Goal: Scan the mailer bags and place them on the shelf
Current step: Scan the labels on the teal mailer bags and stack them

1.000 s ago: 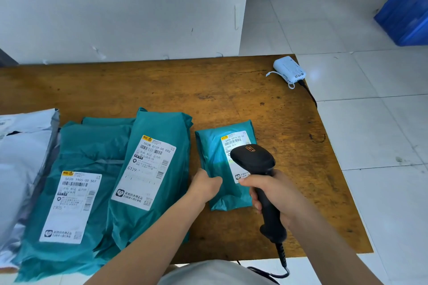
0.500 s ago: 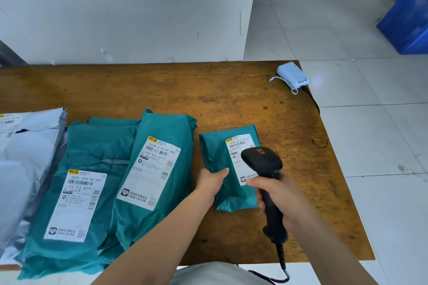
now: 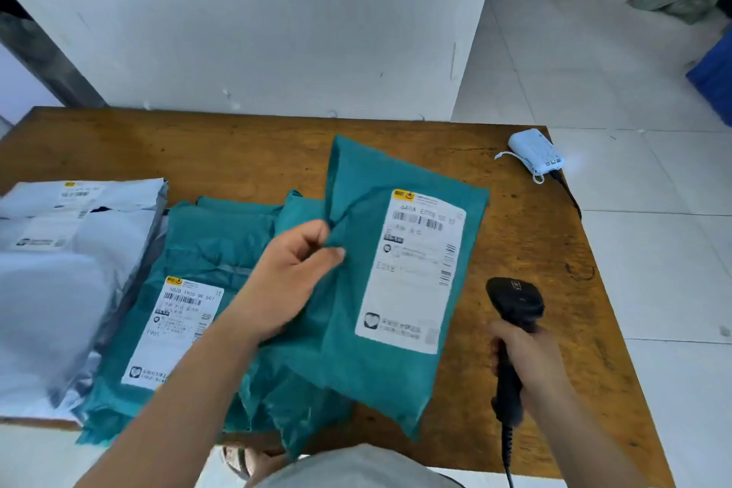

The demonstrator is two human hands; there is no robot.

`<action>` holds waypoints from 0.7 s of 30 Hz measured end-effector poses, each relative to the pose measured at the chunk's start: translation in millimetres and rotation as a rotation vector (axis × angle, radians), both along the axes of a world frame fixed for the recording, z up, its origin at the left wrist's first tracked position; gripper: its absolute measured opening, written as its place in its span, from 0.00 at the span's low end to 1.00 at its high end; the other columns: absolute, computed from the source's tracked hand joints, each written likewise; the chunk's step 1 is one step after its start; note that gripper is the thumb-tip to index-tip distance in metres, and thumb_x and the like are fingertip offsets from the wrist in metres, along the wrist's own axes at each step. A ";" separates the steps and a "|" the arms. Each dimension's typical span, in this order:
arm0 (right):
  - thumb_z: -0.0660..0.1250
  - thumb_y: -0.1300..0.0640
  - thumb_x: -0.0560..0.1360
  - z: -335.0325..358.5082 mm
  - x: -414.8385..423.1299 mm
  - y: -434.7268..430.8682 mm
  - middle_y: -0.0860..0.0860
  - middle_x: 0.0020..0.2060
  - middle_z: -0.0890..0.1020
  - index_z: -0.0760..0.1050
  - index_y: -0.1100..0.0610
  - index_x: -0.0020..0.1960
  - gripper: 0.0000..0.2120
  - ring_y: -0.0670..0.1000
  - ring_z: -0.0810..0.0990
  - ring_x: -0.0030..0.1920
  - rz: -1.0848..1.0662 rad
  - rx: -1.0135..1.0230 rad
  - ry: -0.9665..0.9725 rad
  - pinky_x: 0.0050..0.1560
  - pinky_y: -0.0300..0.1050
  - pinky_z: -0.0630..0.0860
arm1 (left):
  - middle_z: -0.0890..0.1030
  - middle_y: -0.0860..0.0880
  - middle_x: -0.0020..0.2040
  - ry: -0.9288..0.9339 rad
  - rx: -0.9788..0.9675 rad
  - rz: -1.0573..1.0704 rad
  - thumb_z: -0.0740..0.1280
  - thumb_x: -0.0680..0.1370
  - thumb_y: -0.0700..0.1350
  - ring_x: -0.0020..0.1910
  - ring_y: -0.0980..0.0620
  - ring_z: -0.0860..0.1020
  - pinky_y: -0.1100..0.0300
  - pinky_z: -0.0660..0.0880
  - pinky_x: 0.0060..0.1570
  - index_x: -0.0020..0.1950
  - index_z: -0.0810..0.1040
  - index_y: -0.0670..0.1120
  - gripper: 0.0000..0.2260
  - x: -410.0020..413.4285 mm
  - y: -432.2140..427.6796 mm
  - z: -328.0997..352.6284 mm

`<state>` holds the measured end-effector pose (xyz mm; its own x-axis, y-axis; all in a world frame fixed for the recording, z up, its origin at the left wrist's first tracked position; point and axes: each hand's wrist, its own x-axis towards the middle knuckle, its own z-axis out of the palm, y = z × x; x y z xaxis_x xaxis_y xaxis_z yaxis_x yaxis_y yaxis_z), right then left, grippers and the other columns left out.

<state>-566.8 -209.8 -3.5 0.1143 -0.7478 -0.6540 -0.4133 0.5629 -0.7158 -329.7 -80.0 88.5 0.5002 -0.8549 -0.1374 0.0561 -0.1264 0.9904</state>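
While aloft, teal mailer bag (image 3: 356, 329) in pinch of left hand (image 3: 289, 273); scanner (image 3: 515, 301) in fist of right hand (image 3: 527, 357).

The left hand (image 3: 291, 277) pinches a teal mailer bag (image 3: 380, 289) above the table (image 3: 237, 154); the right hand (image 3: 527, 361) grips a black scanner (image 3: 515, 303).

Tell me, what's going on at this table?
A person is working through parcels. Their left hand pinches a small teal bag by its edge and holds it up, label facing them. Their right hand grips a black scanner, off to the bag's right. More teal bags and a grey bag lie on the wooden table.
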 end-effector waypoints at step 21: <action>0.71 0.42 0.70 -69.7 50.2 19.4 0.58 0.67 0.71 0.59 0.60 0.74 0.41 0.59 0.73 0.65 0.579 -0.322 0.584 0.57 0.51 0.77 | 0.80 0.52 0.53 0.147 0.369 0.187 0.63 0.79 0.48 0.47 0.56 0.80 0.65 0.78 0.44 0.67 0.64 0.54 0.17 60.0 57.8 -49.7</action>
<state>-516.6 -190.4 -73.2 0.2455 -0.8340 -0.4941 -0.9205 -0.0407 -0.3887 -269.7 -22.3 38.9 0.5944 -0.6318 -0.4975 0.2483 -0.4442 0.8608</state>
